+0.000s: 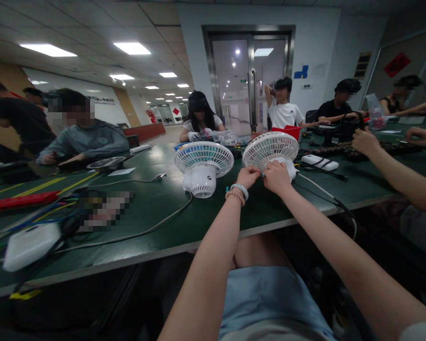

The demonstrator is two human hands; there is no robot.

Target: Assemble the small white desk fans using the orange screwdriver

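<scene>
Two white fan heads lie face down on the green table, motor housings toward me. My left hand is at the near edge of the right fan head. Its fingers are pinched together at a tiny bluish piece, too small to name. My right hand is closed beside it, fingers against the same fan's motor housing; what it grips is hidden by the fingers. The two hands' fingertips almost meet. To the left, apart from both hands, rests the left fan head, its round motor housing facing me and a grey cord running off it.
A white box-shaped piece and a red power strip lie among cables at left. Another white piece with a black cord is at right. A co-worker's arm reaches in from the right. Several people sit around the table.
</scene>
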